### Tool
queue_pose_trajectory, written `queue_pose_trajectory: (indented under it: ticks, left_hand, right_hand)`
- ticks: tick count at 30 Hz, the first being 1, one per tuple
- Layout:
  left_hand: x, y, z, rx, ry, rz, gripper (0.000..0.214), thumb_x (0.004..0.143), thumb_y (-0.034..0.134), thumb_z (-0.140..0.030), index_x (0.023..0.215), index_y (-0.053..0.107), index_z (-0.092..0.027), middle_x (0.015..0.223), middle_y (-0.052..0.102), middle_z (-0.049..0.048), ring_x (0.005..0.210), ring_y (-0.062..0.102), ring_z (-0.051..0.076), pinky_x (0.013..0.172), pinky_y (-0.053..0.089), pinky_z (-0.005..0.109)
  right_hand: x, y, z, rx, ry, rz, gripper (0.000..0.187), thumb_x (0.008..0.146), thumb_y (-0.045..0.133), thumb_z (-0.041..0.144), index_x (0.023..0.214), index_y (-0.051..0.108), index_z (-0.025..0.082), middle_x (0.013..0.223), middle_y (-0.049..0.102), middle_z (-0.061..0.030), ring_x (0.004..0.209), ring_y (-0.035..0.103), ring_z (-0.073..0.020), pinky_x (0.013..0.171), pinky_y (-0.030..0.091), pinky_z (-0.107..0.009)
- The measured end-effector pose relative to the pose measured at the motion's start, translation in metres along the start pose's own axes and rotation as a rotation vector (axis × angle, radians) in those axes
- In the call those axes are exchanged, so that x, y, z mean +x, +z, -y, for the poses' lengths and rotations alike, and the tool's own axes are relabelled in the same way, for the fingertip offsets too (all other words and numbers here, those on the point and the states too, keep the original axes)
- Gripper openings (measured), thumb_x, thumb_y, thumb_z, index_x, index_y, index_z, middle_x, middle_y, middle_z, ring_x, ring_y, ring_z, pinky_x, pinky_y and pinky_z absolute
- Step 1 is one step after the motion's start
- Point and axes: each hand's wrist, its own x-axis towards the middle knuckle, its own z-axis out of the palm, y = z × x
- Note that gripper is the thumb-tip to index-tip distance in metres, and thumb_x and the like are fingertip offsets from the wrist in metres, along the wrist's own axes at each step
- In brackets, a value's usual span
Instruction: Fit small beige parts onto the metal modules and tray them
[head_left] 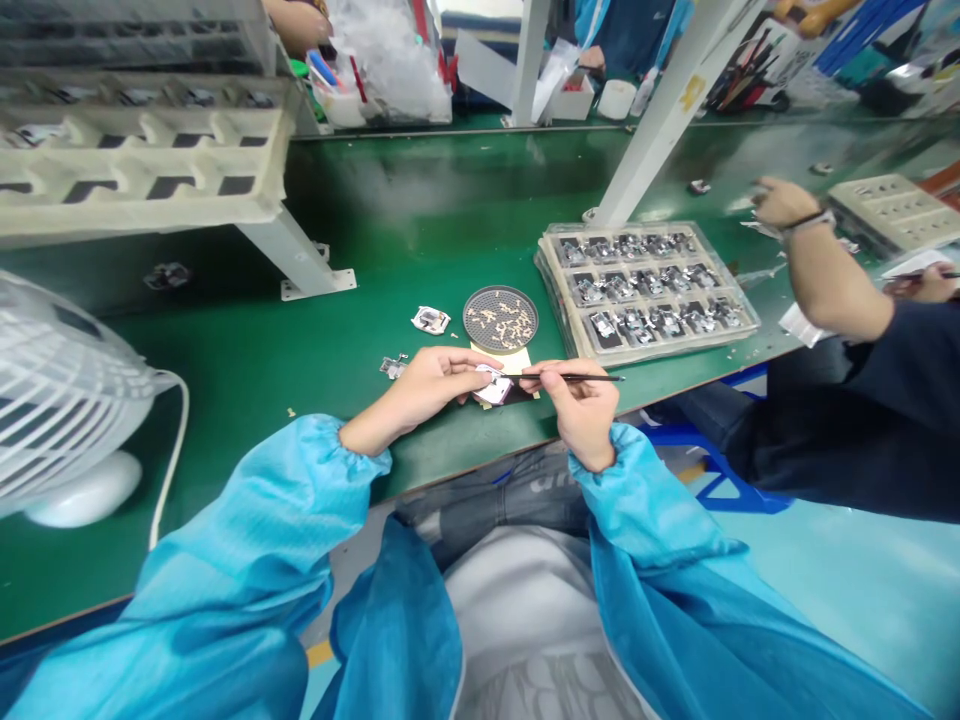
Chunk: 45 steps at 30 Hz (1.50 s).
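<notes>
My left hand (427, 385) is closed on a small white and pink part (493, 386) at the near edge of the green table (360, 300). My right hand (581, 400) pinches thin black tweezers (577, 377) whose tip points left at the part. Just beyond them lies a round mesh dish (500, 319) with several tiny pale pieces. Another small part (430, 320) lies left of the dish, and a small metal piece (393, 366) sits by my left hand. Both arms wear blue sleeves.
A clear tray of several metal parts (645, 290) sits to the right. A co-worker's arm (825, 270) reaches over the table at far right. A white fan (60, 400) stands at left, cream trays (142, 150) on a white rack behind it.
</notes>
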Motion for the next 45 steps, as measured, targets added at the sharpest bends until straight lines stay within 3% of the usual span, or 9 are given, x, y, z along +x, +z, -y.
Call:
queue_pose_trajectory:
  ticks: [5, 8, 12, 16, 19, 26, 31, 37, 45]
  left_hand:
    - [-0.001, 0.003, -0.002, -0.203, -0.084, 0.126, 0.037, 0.077, 0.089, -0.037, 0.103, 0.079, -0.013, 0.083, 0.075, 0.0082, 0.066, 0.065, 0.013, 0.055, 0.048, 0.020]
    - [0.001, 0.004, -0.001, -0.236, -0.127, 0.099, 0.042, 0.071, 0.093, -0.037, 0.101, 0.076, -0.012, 0.085, 0.076, 0.0087, 0.069, 0.069, 0.016, 0.056, 0.051, 0.020]
    - [0.004, 0.002, 0.002, -0.157, -0.082, -0.031, 0.049, 0.067, 0.096, -0.036, 0.103, 0.071, -0.014, 0.092, 0.078, 0.0096, 0.074, 0.074, 0.018, 0.059, 0.053, 0.021]
    - [0.005, 0.000, 0.006, 0.003, 0.006, -0.117, 0.056, 0.072, 0.092, -0.042, 0.117, 0.072, -0.015, 0.100, 0.079, 0.0113, 0.081, 0.076, 0.021, 0.057, 0.051, 0.021]
    - [0.006, -0.002, 0.009, 0.064, 0.052, -0.128, 0.052, 0.076, 0.089, -0.043, 0.118, 0.074, -0.016, 0.104, 0.079, 0.0120, 0.084, 0.076, 0.022, 0.054, 0.047, 0.022]
    - [0.007, -0.001, 0.006, 0.049, 0.075, -0.179, 0.042, 0.081, 0.085, -0.043, 0.108, 0.078, -0.013, 0.089, 0.079, 0.0101, 0.064, 0.064, 0.014, 0.053, 0.043, 0.023]
    - [0.007, -0.004, 0.007, 0.034, 0.064, -0.203, 0.042, 0.085, 0.078, -0.052, 0.106, 0.081, -0.015, 0.074, 0.073, 0.0055, 0.051, 0.048, 0.010, 0.046, 0.032, 0.023]
    - [0.007, -0.006, 0.006, -0.169, 0.138, -0.176, 0.035, 0.085, 0.078, -0.045, 0.104, 0.080, -0.016, 0.091, 0.074, 0.0074, 0.068, 0.058, 0.013, 0.054, 0.041, 0.023]
    - [0.003, -0.006, 0.008, -0.123, 0.195, -0.123, 0.034, 0.088, 0.074, -0.037, 0.116, 0.080, -0.018, 0.105, 0.077, 0.0080, 0.070, 0.056, 0.013, 0.064, 0.045, 0.025]
  right_hand:
    - [-0.002, -0.005, -0.002, 0.171, 0.130, -0.095, 0.026, 0.092, 0.077, 0.046, 0.094, 0.062, 0.024, 0.089, 0.079, -0.0017, 0.066, 0.074, -0.0153, 0.061, 0.064, -0.029]
    - [0.014, -0.027, 0.019, 0.083, 0.042, -0.179, 0.034, 0.099, 0.060, 0.060, 0.092, 0.055, 0.027, 0.085, 0.074, -0.0005, 0.070, 0.073, -0.0169, 0.064, 0.063, -0.032]
    - [0.056, -0.066, 0.057, -0.590, -0.161, -0.195, 0.039, 0.102, 0.049, 0.059, 0.090, 0.062, 0.025, 0.074, 0.065, -0.0018, 0.070, 0.066, -0.0190, 0.066, 0.055, -0.032]
    - [0.090, -0.081, 0.074, -1.311, 0.005, 0.156, 0.030, 0.091, 0.069, 0.048, 0.102, 0.078, 0.021, 0.071, 0.067, -0.0027, 0.069, 0.062, -0.0209, 0.067, 0.044, -0.033]
    - [0.103, -0.080, 0.077, -1.484, 0.106, 0.284, 0.030, 0.088, 0.071, 0.045, 0.104, 0.079, 0.022, 0.076, 0.070, -0.0037, 0.069, 0.062, -0.0214, 0.064, 0.040, -0.032]
    - [0.104, -0.078, 0.081, -1.261, 0.022, 0.277, 0.023, 0.077, 0.083, 0.038, 0.080, 0.070, 0.020, 0.073, 0.070, -0.0034, 0.058, 0.055, -0.0169, 0.058, 0.040, -0.031]
    - [0.073, -0.042, 0.073, -0.768, -0.001, 0.297, 0.021, 0.082, 0.083, 0.036, 0.087, 0.068, 0.022, 0.081, 0.075, -0.0046, 0.073, 0.070, -0.0216, 0.065, 0.053, -0.033]
    - [0.043, 0.001, 0.042, -0.439, 0.177, 0.461, 0.028, 0.077, 0.089, 0.040, 0.084, 0.072, 0.019, 0.079, 0.073, -0.0017, 0.069, 0.065, -0.0158, 0.063, 0.053, -0.028]
    - [0.045, 0.007, 0.017, -0.200, 0.274, 0.492, 0.029, 0.084, 0.083, 0.041, 0.104, 0.080, 0.020, 0.089, 0.077, -0.0027, 0.067, 0.066, -0.0145, 0.061, 0.059, -0.028]
